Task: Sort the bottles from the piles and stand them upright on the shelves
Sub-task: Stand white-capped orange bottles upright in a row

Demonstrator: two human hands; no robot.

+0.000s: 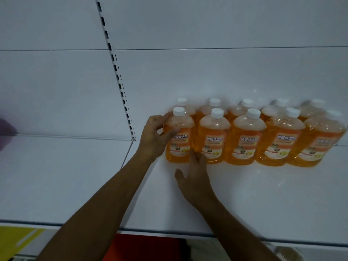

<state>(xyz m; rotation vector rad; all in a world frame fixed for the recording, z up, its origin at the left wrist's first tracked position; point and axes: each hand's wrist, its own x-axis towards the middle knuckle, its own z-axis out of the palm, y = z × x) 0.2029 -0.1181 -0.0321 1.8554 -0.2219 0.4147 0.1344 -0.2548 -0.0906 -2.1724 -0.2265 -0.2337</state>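
Several orange bottles with white caps stand upright in two rows on the white shelf (244, 194), against its back wall. My left hand (153, 137) grips the leftmost front bottle (180, 140) by its upper left side, thumb across the front. My right hand (195, 178) lies low on the shelf with straight fingers, its fingertips touching the base between that bottle and the second front bottle (213, 138). The back-row bottles are mostly hidden behind the front row.
A slotted upright post (117, 72) divides the back wall left of the bottles. A purple object (5, 129) shows at the far left edge. Below the shelf edge lie yellow (18, 240), red (143, 247) and white ribbed (288, 253) things.
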